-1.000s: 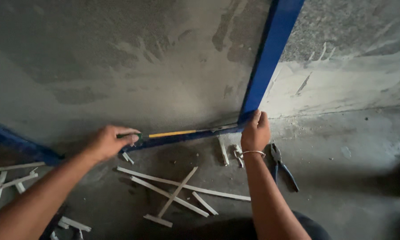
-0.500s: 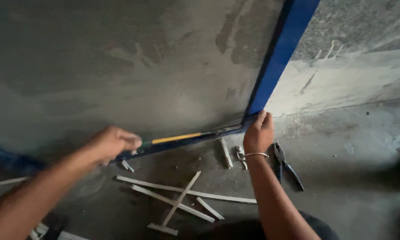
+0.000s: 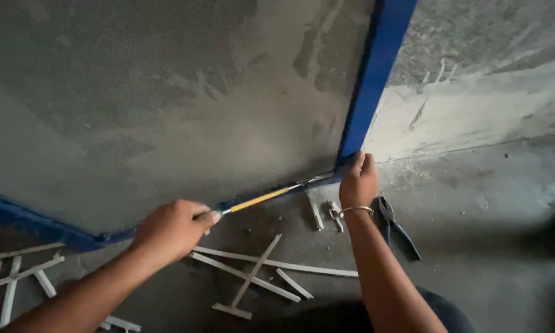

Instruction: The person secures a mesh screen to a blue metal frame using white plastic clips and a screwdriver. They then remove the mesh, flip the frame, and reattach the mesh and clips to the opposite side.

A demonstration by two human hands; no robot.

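Observation:
My left hand (image 3: 171, 229) is closed around the handle end of a long tool with a yellow shaft (image 3: 260, 198), a screwdriver or chisel by its look. The shaft lies along the lower blue frame bar (image 3: 37, 226), its metal tip reaching toward the frame corner. My right hand (image 3: 359, 180) grips the bottom of the upright blue frame bar (image 3: 373, 80) right at that corner, a thin bangle on its wrist. The frame borders a grey plastered wall (image 3: 166, 98).
Blue-handled pliers (image 3: 398, 227) lie on the concrete floor just right of my right wrist. Several thin white strips (image 3: 271, 265) are scattered crosswise on the floor below the frame, with more strips (image 3: 12, 277) at the far left. Small metal pieces (image 3: 334, 216) lie near the corner.
The view has shifted slightly left and down. My left hand has slid a little right along the lower bar with the tool. My right hand stays at the corner.

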